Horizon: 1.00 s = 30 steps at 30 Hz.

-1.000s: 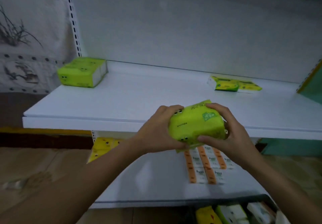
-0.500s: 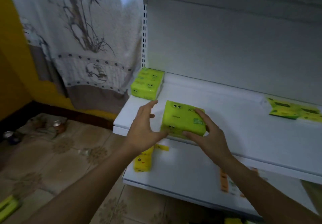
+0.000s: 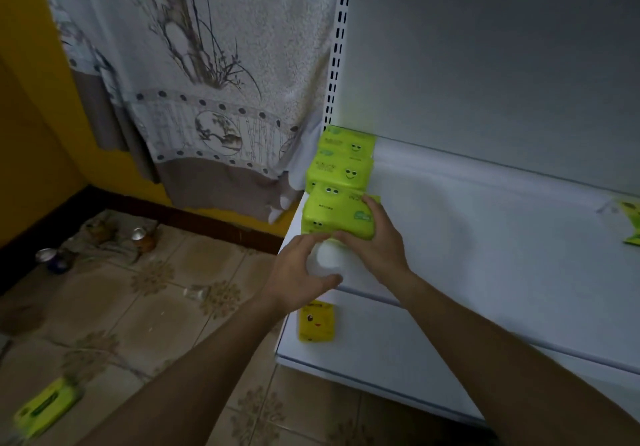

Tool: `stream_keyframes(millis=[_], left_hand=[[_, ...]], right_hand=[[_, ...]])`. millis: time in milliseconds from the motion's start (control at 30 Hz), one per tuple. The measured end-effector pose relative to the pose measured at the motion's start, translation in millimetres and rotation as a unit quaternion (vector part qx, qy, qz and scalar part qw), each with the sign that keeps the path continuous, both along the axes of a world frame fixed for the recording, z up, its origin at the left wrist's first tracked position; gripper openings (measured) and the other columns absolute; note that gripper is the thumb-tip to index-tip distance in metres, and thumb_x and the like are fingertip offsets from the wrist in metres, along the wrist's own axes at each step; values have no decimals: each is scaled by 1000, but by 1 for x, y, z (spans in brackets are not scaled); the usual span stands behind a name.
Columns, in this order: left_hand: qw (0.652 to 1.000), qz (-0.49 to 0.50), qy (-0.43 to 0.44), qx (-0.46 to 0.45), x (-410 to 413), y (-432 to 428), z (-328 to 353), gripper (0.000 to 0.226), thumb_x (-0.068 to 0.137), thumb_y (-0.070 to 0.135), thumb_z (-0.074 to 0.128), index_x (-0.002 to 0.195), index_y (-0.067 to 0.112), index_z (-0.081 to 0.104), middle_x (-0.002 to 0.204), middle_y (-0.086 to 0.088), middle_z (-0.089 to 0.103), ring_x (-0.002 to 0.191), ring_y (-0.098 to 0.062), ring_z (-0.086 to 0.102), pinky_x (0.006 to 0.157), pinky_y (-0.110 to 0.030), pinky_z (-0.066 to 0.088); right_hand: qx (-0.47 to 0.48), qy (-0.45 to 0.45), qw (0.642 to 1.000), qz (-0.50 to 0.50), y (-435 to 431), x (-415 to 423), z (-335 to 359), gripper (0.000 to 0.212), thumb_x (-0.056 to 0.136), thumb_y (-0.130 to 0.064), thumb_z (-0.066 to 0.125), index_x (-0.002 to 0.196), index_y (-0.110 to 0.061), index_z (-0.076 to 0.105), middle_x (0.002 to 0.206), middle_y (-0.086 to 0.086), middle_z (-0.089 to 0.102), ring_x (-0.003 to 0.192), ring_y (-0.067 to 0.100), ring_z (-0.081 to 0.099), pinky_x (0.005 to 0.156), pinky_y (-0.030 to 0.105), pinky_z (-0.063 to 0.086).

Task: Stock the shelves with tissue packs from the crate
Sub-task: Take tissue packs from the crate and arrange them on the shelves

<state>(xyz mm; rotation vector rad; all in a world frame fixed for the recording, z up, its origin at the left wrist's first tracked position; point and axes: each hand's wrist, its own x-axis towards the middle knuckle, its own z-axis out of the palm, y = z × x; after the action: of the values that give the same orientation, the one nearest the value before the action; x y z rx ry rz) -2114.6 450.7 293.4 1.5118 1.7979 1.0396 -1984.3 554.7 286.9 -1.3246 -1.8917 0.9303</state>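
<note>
White shelving unit fills the right of the frame, w/ a bamboo-print curtain hanging to its left over a patterned tile floor. You reach both arms to the left end of the upper shelf; the lower shelf juts out beneath. Your right hand has its grip closed round the right end of a lime-green tissue pack, fingers over the top, thumb along the front. The pack is at the shelf's front-left corner, just in front of two matching packs lined up toward the back panel. Your left hand has a loose, unclosed grip holding nothing, fingertips by the pack's lower front edge; contact can't be told. A yellow pack lies on the lower shelf, a green pack on the floor at bottom left. Flat green packets show at the far right edge, and metal cans stand near the skirting.
</note>
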Motion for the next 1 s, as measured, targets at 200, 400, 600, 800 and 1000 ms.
stream_keyframes(millis=[200, 400, 600, 800, 1000], left_hand=[[999, 10, -33, -18, -12, 9, -12, 59, 74, 20, 76, 127, 21, 51, 121, 4, 48, 98, -9, 50, 74, -12, 36], [999, 12, -36, -27, -10, 14, -14, 58, 74, 21, 76, 126, 23, 51, 121, 7, 49, 99, -9, 51, 71, -11, 36], [999, -5, -47, -26, -13, 12, -13, 57, 74, 20, 76, 125, 22, 52, 123, 6, 48, 102, -12, 53, 75, -15, 41], [997, 11, -69, -28, -19, 12, -8, 52, 76, 20, 75, 123, 17, 52, 124, 1, 52, 100, -15, 57, 81, -29, 49], [994, 28, -95, -47, -20, 16, 5, 62, 72, 17, 78, 126, 18, 48, 115, 1, 54, 87, -8, 58, 70, -20, 47]], right_hand=[[-6, -92, 995, -21, 10, -17, -4, 86, 73, -54, 70, 144, -36, 24, 149, -9, 34, 132, 22, 39, 106, 43, 32], [-11, -90, 996, 3, 8, -16, -2, 88, 73, -49, 72, 145, -36, 22, 151, -11, 30, 134, 20, 38, 107, 49, 30], [-16, -116, 993, 6, 11, -16, 5, 88, 68, -56, 73, 142, -34, 29, 147, -7, 38, 132, 23, 39, 105, 50, 33], [61, -117, 989, -61, -13, -10, 7, 62, 79, -62, 49, 104, -5, 51, 150, 15, 27, 136, 26, 33, 105, 42, 33], [91, -92, 990, -51, -14, 3, 22, 33, 89, -45, 45, 92, -13, 52, 87, 5, 59, 80, 26, 58, 67, 31, 38]])
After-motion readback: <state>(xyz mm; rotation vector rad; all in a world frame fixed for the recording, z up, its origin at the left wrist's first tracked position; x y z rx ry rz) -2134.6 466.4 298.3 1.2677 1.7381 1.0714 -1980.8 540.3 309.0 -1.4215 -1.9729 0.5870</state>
